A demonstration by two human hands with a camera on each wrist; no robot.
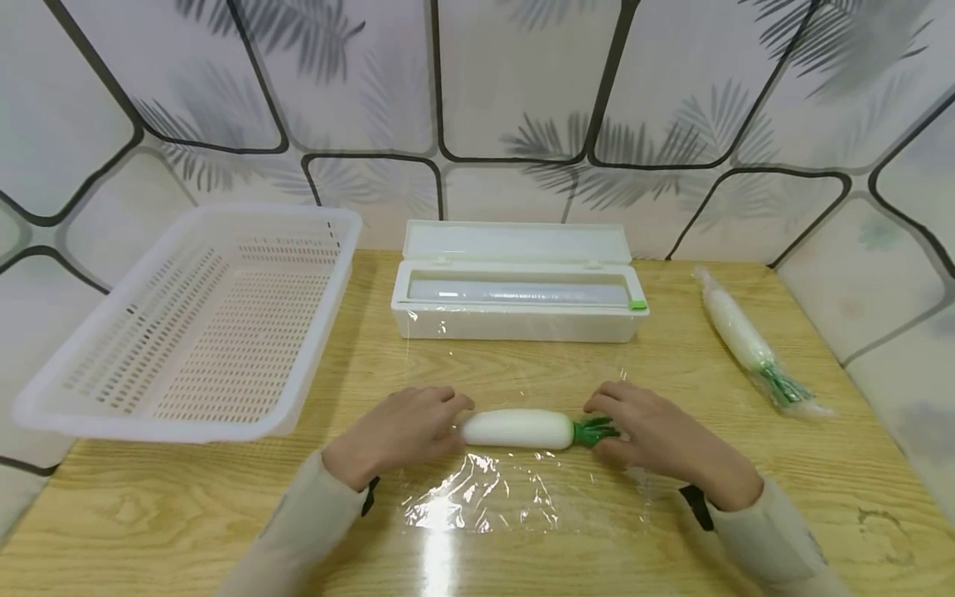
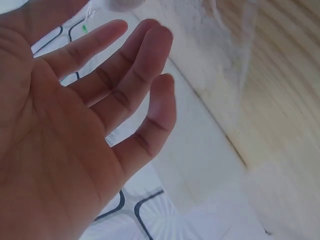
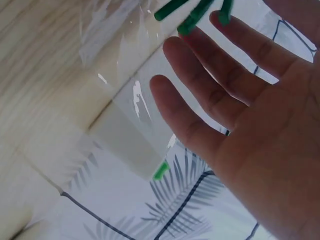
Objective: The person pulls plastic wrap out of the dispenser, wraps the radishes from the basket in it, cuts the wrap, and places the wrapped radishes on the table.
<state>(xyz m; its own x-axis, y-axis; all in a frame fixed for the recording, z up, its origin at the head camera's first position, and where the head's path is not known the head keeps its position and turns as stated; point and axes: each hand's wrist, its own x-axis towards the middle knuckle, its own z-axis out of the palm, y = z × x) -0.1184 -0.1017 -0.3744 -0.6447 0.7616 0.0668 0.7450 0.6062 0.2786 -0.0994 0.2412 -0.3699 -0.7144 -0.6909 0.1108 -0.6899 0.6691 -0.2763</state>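
A white radish (image 1: 518,429) with short green stems lies crosswise on a sheet of clear cling film (image 1: 492,497), its tip to the left. My left hand (image 1: 410,427) is at the tip end, fingers loosely bent; in the left wrist view the radish's pale tip (image 2: 122,4) shows beyond the fingertips. At the other end my right hand (image 1: 649,431) has its fingertips right at the green stems (image 3: 197,15), the fingers lightly bent and spread. Behind the radish stands a white cling film box (image 1: 522,323), lid up, with a film roll (image 1: 518,292) inside.
A white plastic basket (image 1: 302,365) with slotted walls stands at the left. On the right lies another radish (image 1: 739,327) wrapped in film. The patterned wall (image 1: 507,99) rises behind the wooden table (image 1: 746,506).
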